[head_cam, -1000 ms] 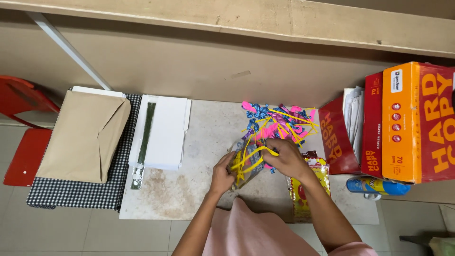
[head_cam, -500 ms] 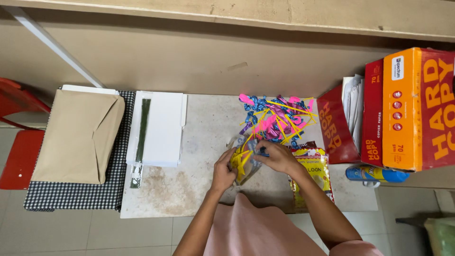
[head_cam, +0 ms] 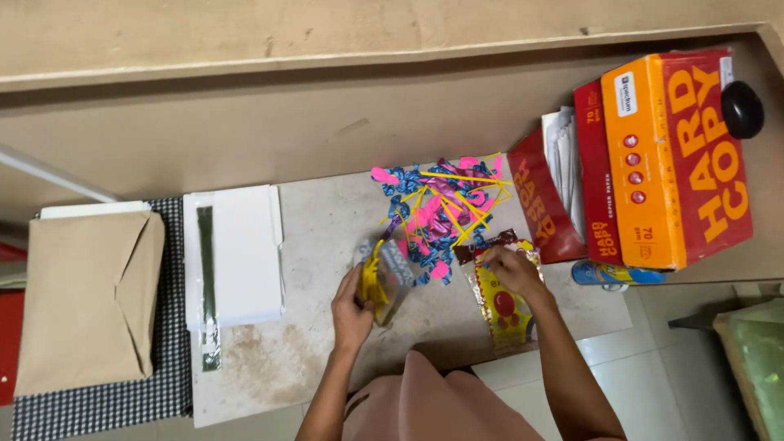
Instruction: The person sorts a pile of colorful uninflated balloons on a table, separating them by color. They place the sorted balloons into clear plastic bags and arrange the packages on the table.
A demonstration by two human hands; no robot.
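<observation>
My left hand (head_cam: pixel 352 307) grips a small clear packet (head_cam: pixel 385 278) with yellow sticks inside, held just above the stone tabletop (head_cam: pixel 327 237). My right hand (head_cam: pixel 508 270) rests on a yellow and red printed plastic bag (head_cam: pixel 503 302) lying flat to the right. Behind both hands lies a loose heap of pink and blue balloons mixed with yellow sticks (head_cam: pixel 441 211).
A white foam sheet (head_cam: pixel 242 251) with a dark strip lies left of the hands. Farther left a brown envelope (head_cam: pixel 86 298) sits on checkered cloth (head_cam: pixel 122 400). An orange and red paper carton (head_cam: pixel 678 155) and red packs (head_cam: pixel 543 204) stand at right, a blue item (head_cam: pixel 616 273) below them.
My right hand left the packet and the heap and moved right onto the yellow and red bag. My left hand keeps hold of the packet.
</observation>
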